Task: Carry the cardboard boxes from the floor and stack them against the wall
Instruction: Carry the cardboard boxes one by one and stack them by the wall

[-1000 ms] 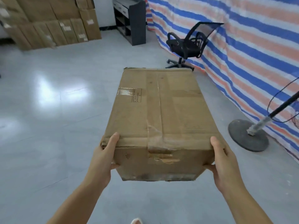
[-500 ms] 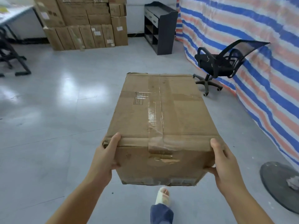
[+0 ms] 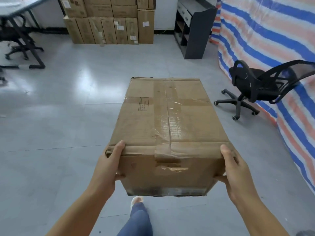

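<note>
floor (image 3: 51, 126): pale grey tiles, glossy, soft glare patch at centre-left
back wall (image 3: 163, 17): white, dark skirting along its base
right side: tarp (image 3: 265, 31) striped blue, orange and white, hanging to the floor
shelf unit (image 3: 192, 29): dark, open-sided, near the back wall, just left of the tarp
office chair (image 3: 255, 87): black mesh, on castors, beside the tarp
left: table (image 3: 18, 5) with black legs; second dark chair (image 3: 15, 40) under it

Storeroom-like office space, brown cardboard cartons stacked (image 3: 109, 23) against the wall, black mesh swivel chair (image 3: 255, 87), striped blue-orange tarpaulin (image 3: 272, 31), grey tiled floor (image 3: 51, 116)
</note>
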{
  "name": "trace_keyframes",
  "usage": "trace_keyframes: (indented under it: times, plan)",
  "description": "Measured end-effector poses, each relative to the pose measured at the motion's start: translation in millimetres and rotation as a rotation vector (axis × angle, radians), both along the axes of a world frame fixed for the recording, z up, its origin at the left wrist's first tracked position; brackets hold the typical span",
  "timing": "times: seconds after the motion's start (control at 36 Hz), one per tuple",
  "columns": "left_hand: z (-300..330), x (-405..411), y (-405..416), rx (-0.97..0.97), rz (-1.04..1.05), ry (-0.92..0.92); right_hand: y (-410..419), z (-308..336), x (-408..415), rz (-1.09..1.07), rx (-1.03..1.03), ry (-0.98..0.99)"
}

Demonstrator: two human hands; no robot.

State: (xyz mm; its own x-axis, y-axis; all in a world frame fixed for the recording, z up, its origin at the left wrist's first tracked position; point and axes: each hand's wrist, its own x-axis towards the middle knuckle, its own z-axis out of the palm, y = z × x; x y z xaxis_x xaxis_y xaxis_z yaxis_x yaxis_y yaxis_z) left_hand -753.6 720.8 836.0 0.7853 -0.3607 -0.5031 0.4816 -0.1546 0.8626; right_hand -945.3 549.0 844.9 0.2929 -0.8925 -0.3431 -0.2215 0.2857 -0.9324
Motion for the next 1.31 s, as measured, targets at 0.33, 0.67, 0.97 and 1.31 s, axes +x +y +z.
trace_keyframes:
  times: [0.33,0.67,0.97,1.31]
  plan:
    - [-13.6,154.7,-173.7,0.038,-0.031,0.017,-172.9,-16.9,153.7,-0.042,0.014,-0.019]
    - [6.8,307.7,-323.3,0.024,-0.036,0.021,-325.7,1.6,307.1,-0.019,-0.013,-0.011]
    - [0.1,432.2,-471.6,0.018,0.075,-0.021,-498.4,-6.6,454.0,0.1,-0.003,-0.023]
    - [28.1,577.9,-653.4,-0.037,0.176,-0.011,-691.5,32.8,622.6,0.199,-0.062,-0.04]
